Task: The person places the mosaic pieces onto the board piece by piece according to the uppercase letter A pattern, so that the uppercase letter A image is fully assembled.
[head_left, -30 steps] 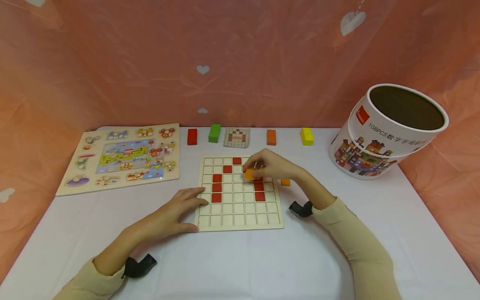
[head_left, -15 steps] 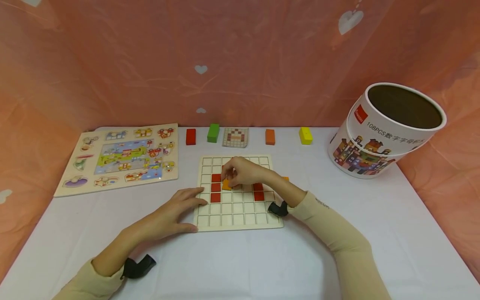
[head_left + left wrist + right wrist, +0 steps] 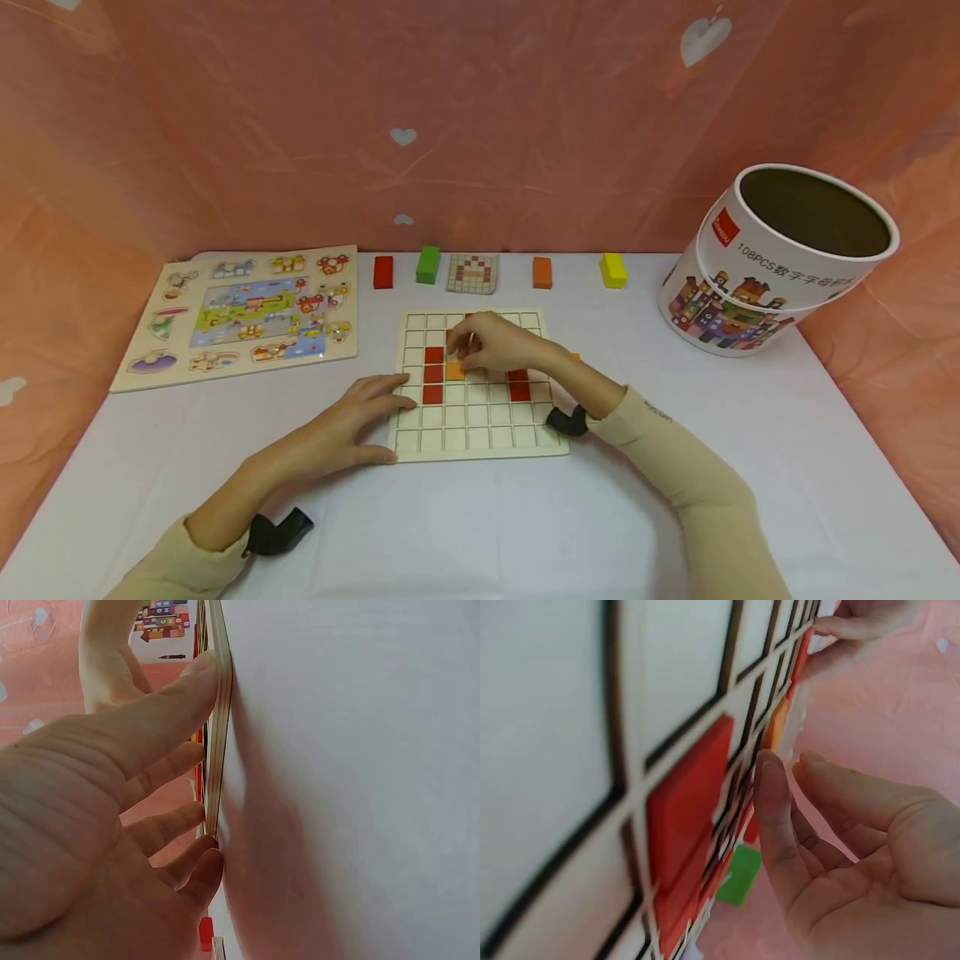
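A pale wooden grid board [image 3: 480, 457] lies on the table with several flat red tiles [image 3: 433, 394] in its cells. One orange tile [image 3: 454, 372] sits in a cell just right of the left red column. Over it hovers my right hand [image 3: 498, 343], fingers bent; in the right wrist view its thumb and forefinger stand slightly apart beside the orange tile [image 3: 777, 726], with nothing seen between them. My left hand [image 3: 345, 429] rests with spread fingers against the board's left edge; the left wrist view shows thumb and fingers touching the board edge [image 3: 219, 742].
Along the back stand red [image 3: 383, 272], green [image 3: 428, 265], orange [image 3: 542, 272] and yellow [image 3: 613, 271] blocks and a small pattern card [image 3: 472, 274]. A picture puzzle [image 3: 255, 308] lies left; a big white bucket [image 3: 738, 283] stands right. Another orange piece [image 3: 575, 357] is partly behind my right forearm.
My right hand carried the orange tile leftward across the board and set it in a cell by the left red column; its fingers have since lifted slightly off. The left hand stayed put.
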Tool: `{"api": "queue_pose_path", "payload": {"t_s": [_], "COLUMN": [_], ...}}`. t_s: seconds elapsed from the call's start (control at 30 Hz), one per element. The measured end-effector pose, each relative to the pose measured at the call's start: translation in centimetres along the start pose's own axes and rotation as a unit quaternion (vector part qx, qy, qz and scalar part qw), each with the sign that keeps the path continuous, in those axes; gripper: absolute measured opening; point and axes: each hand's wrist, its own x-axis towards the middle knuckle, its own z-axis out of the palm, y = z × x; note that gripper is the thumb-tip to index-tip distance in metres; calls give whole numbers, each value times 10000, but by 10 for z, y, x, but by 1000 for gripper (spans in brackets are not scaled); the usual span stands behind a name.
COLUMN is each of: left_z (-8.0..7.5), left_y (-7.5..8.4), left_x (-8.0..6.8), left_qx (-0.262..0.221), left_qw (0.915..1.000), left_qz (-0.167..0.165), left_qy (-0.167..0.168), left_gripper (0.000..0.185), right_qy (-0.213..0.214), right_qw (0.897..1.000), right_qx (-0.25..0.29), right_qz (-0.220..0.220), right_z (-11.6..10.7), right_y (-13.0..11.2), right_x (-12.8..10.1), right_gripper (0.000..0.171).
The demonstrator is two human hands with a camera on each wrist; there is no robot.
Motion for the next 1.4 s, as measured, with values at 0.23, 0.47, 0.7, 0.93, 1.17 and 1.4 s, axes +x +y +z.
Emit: {"api": "queue_pose_path", "payload": {"t_s": [0.23, 0.47, 0.7, 0.93, 1.17, 1.4], "left_z": [1, 1, 0, -1, 0, 1], "left_y": [-2, -1, 0, 1, 1, 1], "left_x": [0, -1, -3, -2, -1, -1], "left_qx": [-37, -52, -11, -4, 72, 77], "left_qw": [10000, 9999, 10000, 10000, 10000, 9999], "left_qz": [-12, -69, -87, -72, -1, 33], "left_qy": [-39, -60, -48, -52, 18, 66], "left_gripper": [56, 56, 57, 56, 55, 55], "right_qy": [507, 827, 759, 83, -373, -270], "right_qw": [9980, 9920, 9946, 9848, 9814, 9890], "right_qx": [125, 435, -167, -1687, -1847, -1378], "right_qz": [356, 844, 683, 406, 370, 465], "right_z": [-31, -53, -25, 26, 40, 33], "right_y": [20, 53, 27, -9, -22, -18], "right_x": [-45, -101, -109, -86, -74, -80], "right_gripper": [20, 21, 50, 77, 77, 77]}}
